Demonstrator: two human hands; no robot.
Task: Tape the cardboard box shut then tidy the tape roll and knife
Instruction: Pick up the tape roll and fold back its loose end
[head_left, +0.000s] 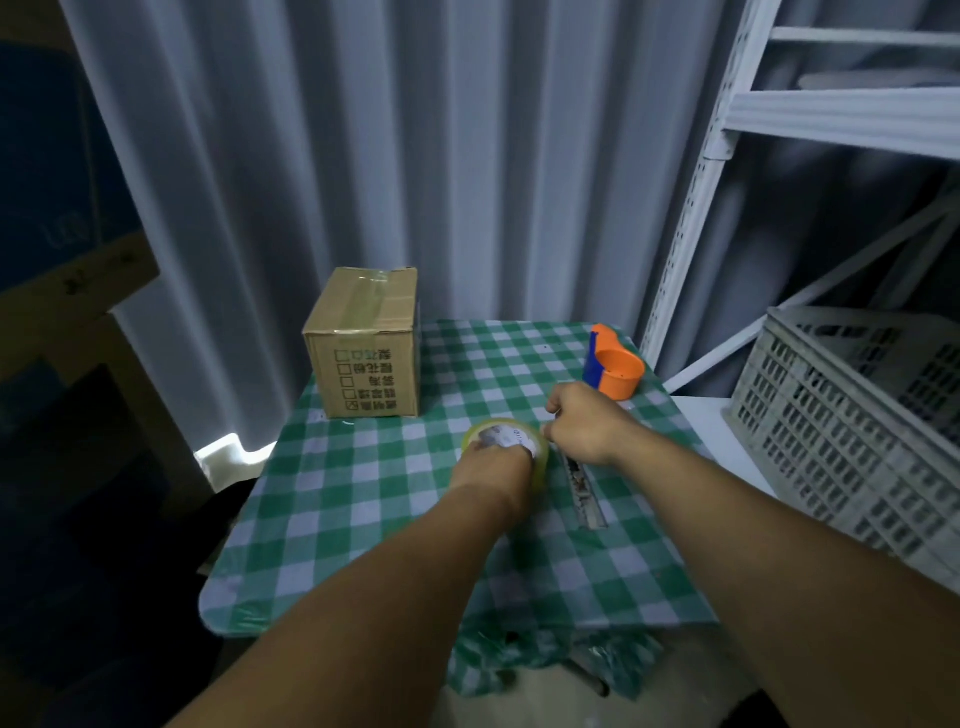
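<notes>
I am seeing one box (366, 343) standing taped at the table's (363, 519) far left, one tape roll (506, 441) near the middle, one knife (584, 488) just right of it, and one orange dispenser (613, 371) at the far right. My left hand (493, 467) is curling over the roll's near side, gripping it. My right hand (582, 423) is closing in a fist on the knife's far end, just right of the roll.

The box (367, 345), brown cardboard, sits upright at ten o'clock on the table, clear tape across its closed flaps. The tape roll (506, 441), yellowish, lies flat at centre. The knife (584, 488) lies just beside it at three o'clock.
</notes>
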